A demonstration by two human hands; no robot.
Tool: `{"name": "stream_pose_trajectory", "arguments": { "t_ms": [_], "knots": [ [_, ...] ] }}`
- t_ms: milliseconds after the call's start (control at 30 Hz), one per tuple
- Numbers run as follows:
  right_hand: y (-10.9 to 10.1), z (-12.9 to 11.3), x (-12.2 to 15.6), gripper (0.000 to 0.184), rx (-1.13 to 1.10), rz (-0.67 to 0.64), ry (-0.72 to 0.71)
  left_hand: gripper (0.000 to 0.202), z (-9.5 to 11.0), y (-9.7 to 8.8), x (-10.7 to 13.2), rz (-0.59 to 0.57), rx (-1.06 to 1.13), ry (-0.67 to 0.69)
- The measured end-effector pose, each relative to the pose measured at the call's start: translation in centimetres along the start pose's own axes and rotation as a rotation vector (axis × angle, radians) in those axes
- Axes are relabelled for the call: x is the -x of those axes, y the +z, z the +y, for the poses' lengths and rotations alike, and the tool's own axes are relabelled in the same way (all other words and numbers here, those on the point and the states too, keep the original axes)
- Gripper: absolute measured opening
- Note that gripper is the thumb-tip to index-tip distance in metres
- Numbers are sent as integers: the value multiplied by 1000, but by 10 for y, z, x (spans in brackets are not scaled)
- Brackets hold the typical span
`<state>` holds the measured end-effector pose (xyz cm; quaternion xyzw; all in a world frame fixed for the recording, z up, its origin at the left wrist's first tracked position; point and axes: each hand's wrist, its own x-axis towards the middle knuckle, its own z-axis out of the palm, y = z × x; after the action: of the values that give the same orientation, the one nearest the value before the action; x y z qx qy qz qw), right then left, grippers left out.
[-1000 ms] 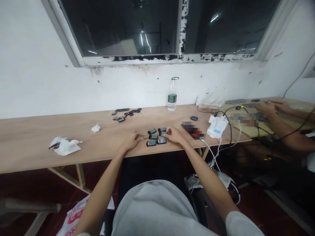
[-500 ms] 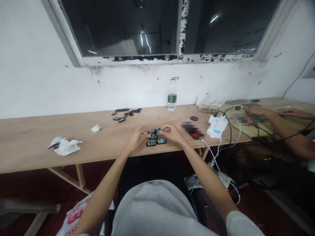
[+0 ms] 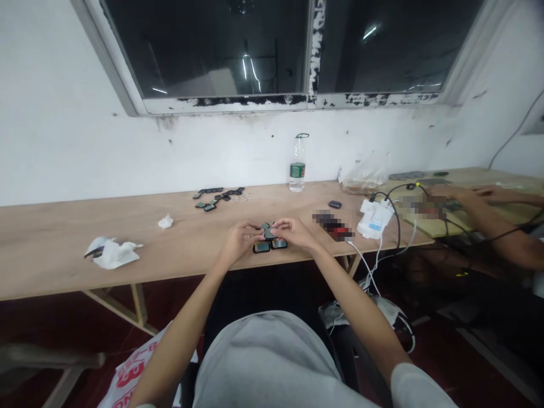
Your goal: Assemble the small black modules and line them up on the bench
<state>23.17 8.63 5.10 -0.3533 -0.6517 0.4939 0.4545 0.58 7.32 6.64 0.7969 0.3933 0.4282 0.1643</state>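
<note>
My left hand (image 3: pixel 238 239) and my right hand (image 3: pixel 292 232) meet above the front edge of the wooden table (image 3: pixel 63 238). Both pinch one small dark part with a teal face (image 3: pixel 268 232), held just off the table between the fingertips. Right below and behind it lies a cluster of the same small dark parts (image 3: pixel 270 245). A second scatter of such parts (image 3: pixel 216 198) lies farther back, left of centre.
A water bottle (image 3: pixel 297 164) stands at the back. Crumpled tissues (image 3: pixel 111 252) lie left. A phone (image 3: pixel 334 225), a white charger with cables (image 3: pixel 375 218) and a plastic bag (image 3: pixel 361 177) sit right. Another person's arms (image 3: pixel 493 224) rest on the neighbouring table.
My hands have come together from either side of the cluster and lifted one small part between them. The other person's arms shifted slightly.
</note>
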Motion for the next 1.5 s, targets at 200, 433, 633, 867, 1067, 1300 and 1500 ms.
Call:
{"name": "stream_pose_trajectory", "arguments": {
  "t_ms": [200, 433, 633, 867, 1067, 1300, 1500],
  "knots": [
    [1, -7, 4, 35, 46, -85, -57, 39, 3, 2, 1, -33, 385, -281],
    [1, -10, 4, 37, 45, -90, -79, 51, 3, 1, 0, -80, 427, -259],
    [-16, 5, -4, 26, 239, 158, -122, 39, -17, -5, -3, -28, 96, -199],
    [-40, 34, -8, 21, 479, 223, -14, 43, -62, -11, 1, -180, -169, -139],
    [-35, 43, -11, 21, 599, 239, 26, 42, -66, -11, 3, -244, -214, -81],
    [-22, 35, -10, 24, 766, 276, -93, 38, -70, -11, 2, -270, -189, -50],
    [5, 19, -11, 32, 921, 104, -210, 34, -72, -13, 3, -238, -154, -59]
  ]
}}
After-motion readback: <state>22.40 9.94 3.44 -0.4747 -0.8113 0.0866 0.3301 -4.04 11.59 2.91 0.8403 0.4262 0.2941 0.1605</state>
